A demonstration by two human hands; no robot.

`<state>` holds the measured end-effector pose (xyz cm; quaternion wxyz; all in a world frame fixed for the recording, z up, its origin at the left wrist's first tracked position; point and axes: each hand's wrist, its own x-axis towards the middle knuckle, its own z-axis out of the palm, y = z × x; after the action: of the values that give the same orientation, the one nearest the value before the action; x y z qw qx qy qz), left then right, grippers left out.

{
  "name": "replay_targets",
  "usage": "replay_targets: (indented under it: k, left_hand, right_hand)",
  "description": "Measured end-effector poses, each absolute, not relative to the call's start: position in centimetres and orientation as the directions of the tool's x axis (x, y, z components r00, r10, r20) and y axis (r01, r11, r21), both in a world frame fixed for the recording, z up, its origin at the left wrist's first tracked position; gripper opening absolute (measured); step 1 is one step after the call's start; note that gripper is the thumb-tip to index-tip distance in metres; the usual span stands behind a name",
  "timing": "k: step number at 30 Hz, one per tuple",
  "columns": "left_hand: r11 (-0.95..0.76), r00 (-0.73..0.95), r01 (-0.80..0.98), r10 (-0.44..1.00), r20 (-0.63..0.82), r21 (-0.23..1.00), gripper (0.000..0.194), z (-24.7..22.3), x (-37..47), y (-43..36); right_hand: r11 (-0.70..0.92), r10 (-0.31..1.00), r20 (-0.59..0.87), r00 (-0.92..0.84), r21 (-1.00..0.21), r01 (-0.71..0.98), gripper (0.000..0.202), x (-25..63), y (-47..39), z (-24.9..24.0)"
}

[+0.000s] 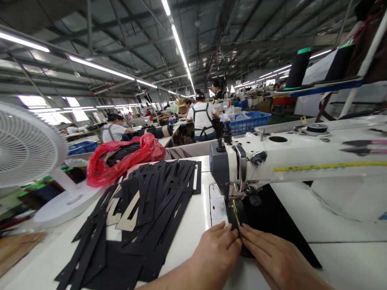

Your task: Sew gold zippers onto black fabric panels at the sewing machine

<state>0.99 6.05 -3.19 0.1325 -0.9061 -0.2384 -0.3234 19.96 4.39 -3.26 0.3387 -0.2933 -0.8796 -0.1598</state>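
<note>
**Zip at the needle, seam partway at most**

Head view: take the presser foot (233, 196) of the sewing machine (282, 155) as the clock's centre. The gold-toothed zip (236, 212) lies on dark material, running from beneath the foot towards 6 o'clock, its near end by the fingertips. The black panel (281, 221) spreads out towards 4 o'clock.

The left hand (216, 251), at 7 o'clock, has its fingers together and bearing down beside the zip's near end. The right hand (273, 255), between 4 and 5, lies low with fingers close together, tips against the zip's other side. Whether either hand pinches an edge cannot be told.

As for progress, the zip is laid in place and fed under the foot. The stretch between foot and fingertips looks unsewn, judging by its place in front of the needle; no stitching can be made out, and what lies behind the foot is hidden, so the finished share is unclear.

At 9 o'clock is a heap of black cut pieces (151, 201), some showing beige faces. Whether these are finished or waiting cannot be told.
</note>
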Motion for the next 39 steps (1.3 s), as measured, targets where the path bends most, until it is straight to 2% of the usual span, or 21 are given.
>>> replay_targets:
  k: [3,9,18,27,33,37,39]
  left_hand:
    - [-0.842,0.671,0.527,0.328,0.665,-0.115,0.025,-3.3,1.0,6.6]
    - [-0.837,0.681,0.542,0.389,0.62,-0.069,0.026,-2.9,1.1,7.4]
    - [-0.84,0.696,0.539,0.399,0.597,-0.066,0.024,-2.5,1.0,9.0]
    - [-0.794,0.681,0.605,0.476,0.556,-0.062,0.022,-2.9,1.2,10.5]
    - [-0.78,0.654,0.625,0.55,0.519,0.038,0.01,-3.0,1.0,10.4]
    - [-0.805,0.631,0.567,0.561,0.536,0.176,0.015,-3.0,0.5,9.4]
    - [-0.817,0.616,0.547,0.54,0.573,0.183,0.016,-3.2,0.3,9.2]
  right_hand:
    - [0.79,0.405,0.672,-0.62,0.085,0.608,0.037,20.1,4.9,-3.1]
    - [0.784,0.395,0.688,-0.608,0.092,0.614,0.038,19.9,6.1,-3.0]
    - [0.798,0.432,0.635,-0.641,0.063,0.6,0.037,19.9,7.7,-2.9]
    - [0.769,0.448,0.66,-0.603,0.059,0.636,0.038,19.6,8.9,-2.9]
    - [0.692,0.426,0.704,-0.568,0.151,0.706,0.04,19.0,8.9,-3.1]
    - [0.677,0.384,0.708,-0.593,0.221,0.702,0.037,19.2,8.4,-3.8]
    - [0.678,0.369,0.703,-0.608,0.245,0.694,0.039,19.4,8.3,-4.2]
